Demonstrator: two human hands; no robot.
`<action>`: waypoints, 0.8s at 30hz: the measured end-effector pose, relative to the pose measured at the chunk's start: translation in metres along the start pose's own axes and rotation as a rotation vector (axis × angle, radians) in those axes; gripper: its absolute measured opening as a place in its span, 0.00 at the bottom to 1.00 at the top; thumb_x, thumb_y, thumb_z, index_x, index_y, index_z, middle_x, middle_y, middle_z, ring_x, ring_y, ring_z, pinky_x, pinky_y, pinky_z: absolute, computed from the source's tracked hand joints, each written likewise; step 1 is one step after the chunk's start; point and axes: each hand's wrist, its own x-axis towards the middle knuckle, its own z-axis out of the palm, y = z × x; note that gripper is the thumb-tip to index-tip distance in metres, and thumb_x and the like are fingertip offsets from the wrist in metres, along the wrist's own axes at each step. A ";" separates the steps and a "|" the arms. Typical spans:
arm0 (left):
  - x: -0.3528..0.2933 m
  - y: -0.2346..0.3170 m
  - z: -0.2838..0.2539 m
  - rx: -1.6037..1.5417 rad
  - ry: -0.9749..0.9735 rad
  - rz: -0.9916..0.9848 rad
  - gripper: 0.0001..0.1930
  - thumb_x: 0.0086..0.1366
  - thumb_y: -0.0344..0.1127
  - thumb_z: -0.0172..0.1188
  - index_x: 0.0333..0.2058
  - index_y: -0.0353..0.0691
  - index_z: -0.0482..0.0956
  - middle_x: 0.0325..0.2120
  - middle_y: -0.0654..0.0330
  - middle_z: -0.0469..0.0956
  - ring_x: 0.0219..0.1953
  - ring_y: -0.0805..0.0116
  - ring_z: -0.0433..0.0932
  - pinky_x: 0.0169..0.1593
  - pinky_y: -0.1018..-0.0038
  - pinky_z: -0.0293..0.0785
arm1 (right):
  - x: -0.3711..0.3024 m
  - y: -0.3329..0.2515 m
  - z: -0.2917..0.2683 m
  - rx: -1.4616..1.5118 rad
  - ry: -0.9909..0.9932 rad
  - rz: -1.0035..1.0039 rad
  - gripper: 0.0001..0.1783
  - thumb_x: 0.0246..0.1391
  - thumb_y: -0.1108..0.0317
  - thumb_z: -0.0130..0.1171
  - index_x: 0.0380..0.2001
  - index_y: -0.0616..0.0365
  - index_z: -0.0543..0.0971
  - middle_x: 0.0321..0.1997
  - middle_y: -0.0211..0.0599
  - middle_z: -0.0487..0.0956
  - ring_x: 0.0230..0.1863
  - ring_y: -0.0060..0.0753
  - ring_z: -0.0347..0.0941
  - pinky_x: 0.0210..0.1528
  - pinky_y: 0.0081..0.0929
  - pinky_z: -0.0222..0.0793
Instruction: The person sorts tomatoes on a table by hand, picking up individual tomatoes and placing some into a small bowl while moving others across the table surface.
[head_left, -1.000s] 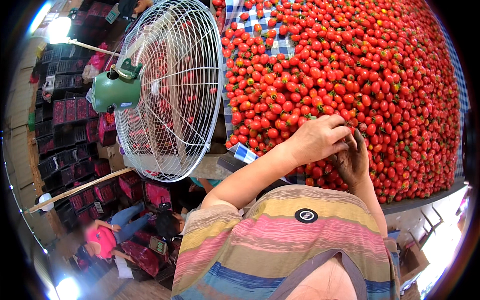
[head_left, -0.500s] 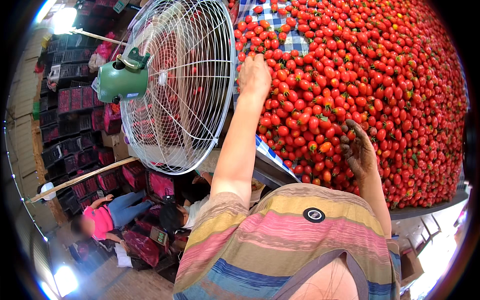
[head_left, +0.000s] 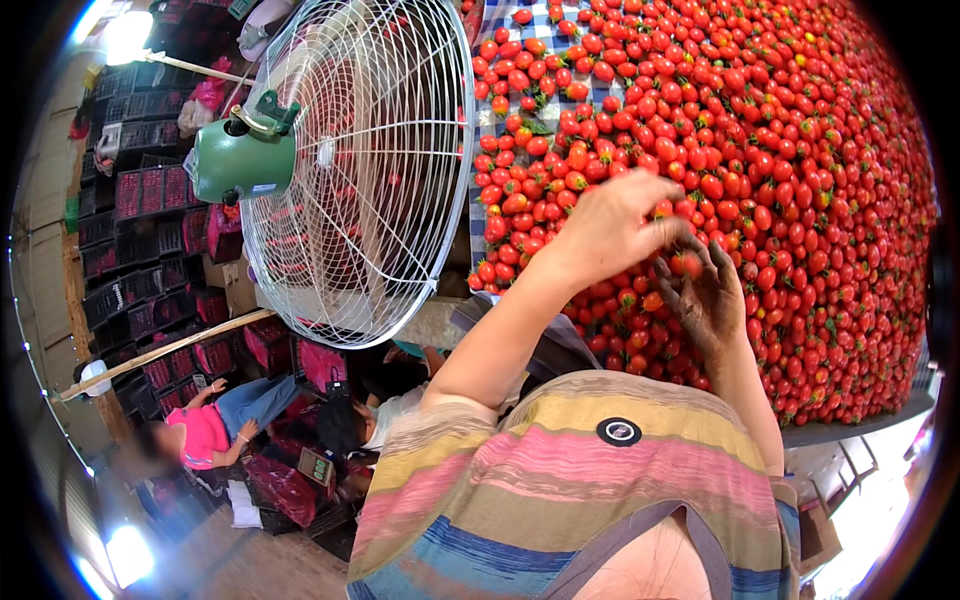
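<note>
A broad heap of red cherry tomatoes [head_left: 800, 220], some with green stem caps, covers the table in front of me. Over its near part my left hand [head_left: 620, 225] is bent to the right, its fingertips blurred. Its thumb and fingers curve around a cherry tomato [head_left: 663, 209], partly hidden. Just below that thumb is my right hand [head_left: 712, 305], its fingers and palm stained dark. The fingers of this hand curl about another, blurred cherry tomato [head_left: 687, 265]. The two hands almost touch.
A large wire-caged fan [head_left: 355, 170] with a green motor [head_left: 243, 162] stands left of the table. A blue-white checked cloth [head_left: 605, 92] shows under the tomatoes. Stacked dark crates [head_left: 150, 200] fill the left side. Below them are a person in pink [head_left: 200, 435] and a dark-haired person [head_left: 345, 425].
My left hand has moved from the heap's left edge rightward and nearer, up to my right hand. My right hand's fingers have curled around a tomato. More cloth shows at the left.
</note>
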 end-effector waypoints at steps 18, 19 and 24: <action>0.089 -0.133 -0.082 0.545 0.361 -0.581 0.14 0.64 0.36 0.57 0.44 0.39 0.85 0.40 0.46 0.84 0.44 0.48 0.83 0.49 0.56 0.78 | -0.005 -0.014 -0.007 -0.056 0.021 -0.009 0.20 0.68 0.52 0.52 0.53 0.55 0.75 0.48 0.36 0.76 0.36 0.26 0.70 0.30 0.21 0.69; 0.080 -0.112 -0.069 0.457 0.377 -0.431 0.15 0.64 0.37 0.58 0.46 0.37 0.84 0.43 0.45 0.83 0.46 0.49 0.83 0.50 0.58 0.78 | -0.004 -0.013 -0.003 -0.073 0.031 -0.014 0.22 0.68 0.51 0.52 0.55 0.55 0.74 0.51 0.37 0.77 0.41 0.28 0.74 0.35 0.24 0.74; 0.051 -0.023 0.002 0.004 -0.071 0.023 0.18 0.65 0.44 0.65 0.46 0.36 0.82 0.42 0.51 0.82 0.48 0.55 0.79 0.54 0.64 0.74 | 0.008 -0.015 0.005 0.082 0.061 -0.039 0.27 0.69 0.47 0.48 0.61 0.53 0.70 0.57 0.42 0.77 0.56 0.40 0.76 0.43 0.34 0.82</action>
